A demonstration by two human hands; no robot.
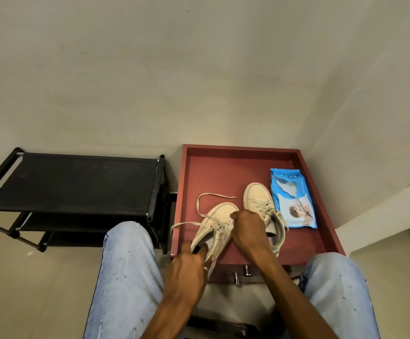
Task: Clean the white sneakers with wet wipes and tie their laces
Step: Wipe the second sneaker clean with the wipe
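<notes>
Head view: red tray-top table (223, 165) bearing two white sneakers. Near sneaker (219, 216), laces loose, tilted at the front edge; left hand (186, 267) grips its heel collar, fingers curled inside. Right hand (248, 228) is bunched tight over its lacing; what it pinches cannot be told. Far sneaker (259, 198) lies just beside the blue wipes packet (294, 199). Black shoe rack (76, 182) stands to the left.

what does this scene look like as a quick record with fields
surface: red table with a raised rim
near sneaker: tilted, heel toward the person, untied, loose lace trailing on the table
far sneaker: on the table, next to the wipes
wipes pack: blue, lying flat right of the far sneaker
left hand: grips the near sneaker's heel
right hand: fingers curled at the near sneaker's laces; what it pinches is hidden
left of table: black shoe rack
</notes>
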